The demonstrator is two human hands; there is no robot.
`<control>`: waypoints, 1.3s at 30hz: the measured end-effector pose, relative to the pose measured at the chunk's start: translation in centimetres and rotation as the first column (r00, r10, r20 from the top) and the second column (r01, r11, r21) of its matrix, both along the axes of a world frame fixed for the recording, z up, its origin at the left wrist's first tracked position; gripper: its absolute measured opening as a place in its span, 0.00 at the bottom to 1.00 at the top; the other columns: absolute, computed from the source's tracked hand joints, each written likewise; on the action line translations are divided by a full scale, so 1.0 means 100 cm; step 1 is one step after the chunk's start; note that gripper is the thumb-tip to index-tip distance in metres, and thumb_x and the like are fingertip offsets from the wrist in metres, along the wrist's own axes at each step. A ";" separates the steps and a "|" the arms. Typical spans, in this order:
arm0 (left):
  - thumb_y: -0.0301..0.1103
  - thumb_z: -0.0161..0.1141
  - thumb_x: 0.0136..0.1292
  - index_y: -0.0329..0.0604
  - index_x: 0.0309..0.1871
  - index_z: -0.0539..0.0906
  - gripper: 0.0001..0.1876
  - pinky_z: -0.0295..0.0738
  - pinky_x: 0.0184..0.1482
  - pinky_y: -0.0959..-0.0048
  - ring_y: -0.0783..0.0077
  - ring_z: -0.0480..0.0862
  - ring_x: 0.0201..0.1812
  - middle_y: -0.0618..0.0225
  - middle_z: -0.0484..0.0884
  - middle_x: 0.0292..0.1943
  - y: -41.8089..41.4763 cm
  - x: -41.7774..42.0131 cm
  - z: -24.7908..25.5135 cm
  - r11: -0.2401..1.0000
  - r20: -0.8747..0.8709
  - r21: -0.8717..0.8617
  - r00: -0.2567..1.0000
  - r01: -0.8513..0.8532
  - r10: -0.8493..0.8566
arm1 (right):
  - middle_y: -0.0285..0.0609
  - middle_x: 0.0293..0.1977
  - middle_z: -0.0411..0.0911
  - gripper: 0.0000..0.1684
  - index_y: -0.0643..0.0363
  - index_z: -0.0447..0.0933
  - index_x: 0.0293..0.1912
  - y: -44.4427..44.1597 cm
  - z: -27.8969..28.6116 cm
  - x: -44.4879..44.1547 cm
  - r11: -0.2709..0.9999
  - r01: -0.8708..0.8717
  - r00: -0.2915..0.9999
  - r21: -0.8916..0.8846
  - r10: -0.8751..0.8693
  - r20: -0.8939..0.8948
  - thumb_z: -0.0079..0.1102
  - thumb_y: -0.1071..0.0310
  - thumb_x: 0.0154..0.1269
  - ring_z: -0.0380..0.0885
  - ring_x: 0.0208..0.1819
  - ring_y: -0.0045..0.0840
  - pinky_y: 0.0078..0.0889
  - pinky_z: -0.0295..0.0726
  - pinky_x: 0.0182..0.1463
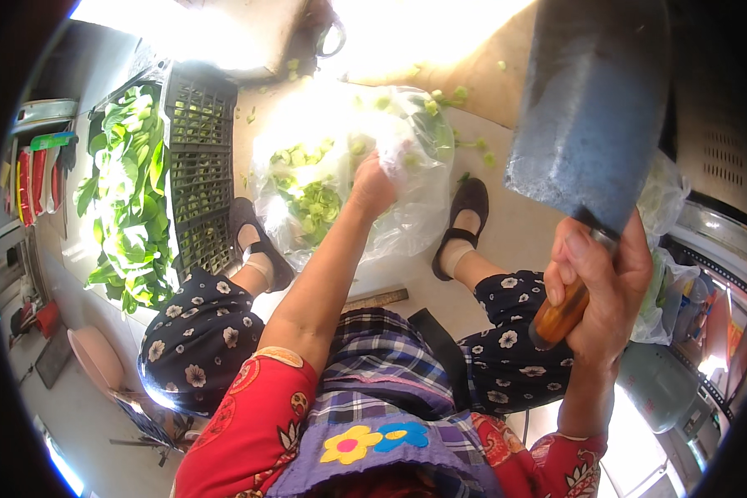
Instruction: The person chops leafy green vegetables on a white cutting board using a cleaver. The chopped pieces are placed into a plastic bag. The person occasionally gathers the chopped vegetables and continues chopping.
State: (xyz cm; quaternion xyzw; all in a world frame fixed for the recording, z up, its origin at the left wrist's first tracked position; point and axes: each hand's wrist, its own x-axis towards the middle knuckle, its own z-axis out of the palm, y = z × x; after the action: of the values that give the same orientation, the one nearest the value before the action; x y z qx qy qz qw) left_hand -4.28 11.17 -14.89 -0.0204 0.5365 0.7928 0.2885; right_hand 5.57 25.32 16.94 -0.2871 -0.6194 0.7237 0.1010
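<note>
My right hand [604, 280] is closed around the wooden handle of a broad cleaver [591, 118], its steel blade raised at the upper right. Between my feet lies a large clear plastic bag [411, 218] with leafy greens [311, 211] and cut stem ends in it. My left hand [376, 183] reaches out to the bag and touches its upper middle, where its fingers are hidden by glare and plastic. Whether it grips the bag does not show.
A dark plastic crate [199, 168] stands on the left with green leafy vegetables [131, 199] beside it. Stem scraps [482, 146] lie on the floor. A pink basin [96, 361] is at lower left, a grey-green container [657, 386] at right. Strong glare covers the top.
</note>
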 end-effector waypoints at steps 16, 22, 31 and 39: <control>0.33 0.54 0.62 0.43 0.43 0.80 0.09 0.74 0.41 0.71 0.68 0.79 0.39 0.65 0.80 0.37 0.044 -0.042 -0.023 0.620 -0.418 -0.774 0.632 0.127 -0.652 | 0.43 0.24 0.72 0.16 0.67 0.68 0.45 -0.002 0.003 0.006 0.995 0.091 0.992 -0.029 -0.088 0.087 0.56 0.81 0.55 0.68 0.18 0.16 0.17 0.69 0.18; 0.32 0.53 0.62 0.42 0.43 0.80 0.09 0.74 0.41 0.70 0.68 0.79 0.38 0.65 0.80 0.36 0.045 -0.044 -0.042 0.499 -0.336 -0.859 0.613 0.112 -0.716 | 0.44 0.22 0.71 0.22 0.68 0.67 0.50 -0.001 0.003 0.010 0.997 0.055 0.997 -0.054 -0.051 0.060 0.58 0.80 0.53 0.67 0.16 0.18 0.17 0.68 0.16; 0.31 0.53 0.63 0.42 0.43 0.80 0.08 0.74 0.41 0.70 0.68 0.79 0.38 0.64 0.80 0.36 0.051 -0.043 -0.041 0.442 -0.307 -0.893 0.604 0.085 -0.736 | 0.45 0.20 0.71 0.23 0.69 0.68 0.50 0.003 0.002 0.010 0.991 0.058 0.995 -0.118 -0.048 0.088 0.58 0.80 0.52 0.67 0.14 0.19 0.17 0.67 0.16; 0.30 0.53 0.63 0.42 0.43 0.79 0.08 0.75 0.41 0.69 0.68 0.79 0.38 0.63 0.80 0.36 0.031 -0.053 -0.014 0.407 -0.290 -0.903 0.502 0.137 -0.815 | 0.45 0.23 0.73 0.15 0.69 0.69 0.43 0.002 0.002 0.012 0.994 0.010 0.992 -0.106 0.004 0.127 0.59 0.80 0.55 0.69 0.15 0.19 0.17 0.67 0.17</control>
State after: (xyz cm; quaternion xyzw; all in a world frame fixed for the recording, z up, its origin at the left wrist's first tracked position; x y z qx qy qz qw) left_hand -9.54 14.23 -16.32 0.3329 0.8672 0.2702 0.2534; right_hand 6.80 25.55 17.16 -0.3386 -0.5849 0.7356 0.0469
